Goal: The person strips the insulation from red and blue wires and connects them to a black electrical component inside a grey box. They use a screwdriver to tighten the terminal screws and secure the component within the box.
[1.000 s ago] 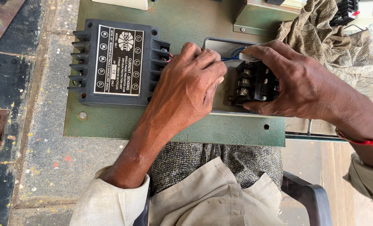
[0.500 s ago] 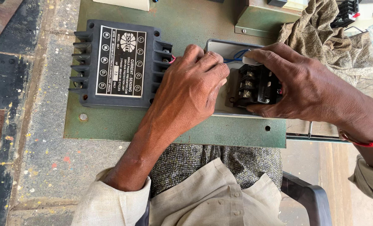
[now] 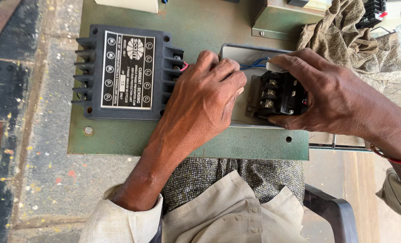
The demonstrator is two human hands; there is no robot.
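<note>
Single view only, from a head-worn camera. Aimed steeply downward, almost vertically, over the wearer's lap onto a green panel (image 3: 119, 139). Positioned close: panel cut off at the top edge, left hand (image 3: 200, 105) and right hand (image 3: 326, 96) filling the centre and right. Paved floor (image 3: 33, 171) visible along the left side. No second view for overlap.

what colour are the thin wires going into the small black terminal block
Blue wires, seen in the head view, above the terminal block.
</note>
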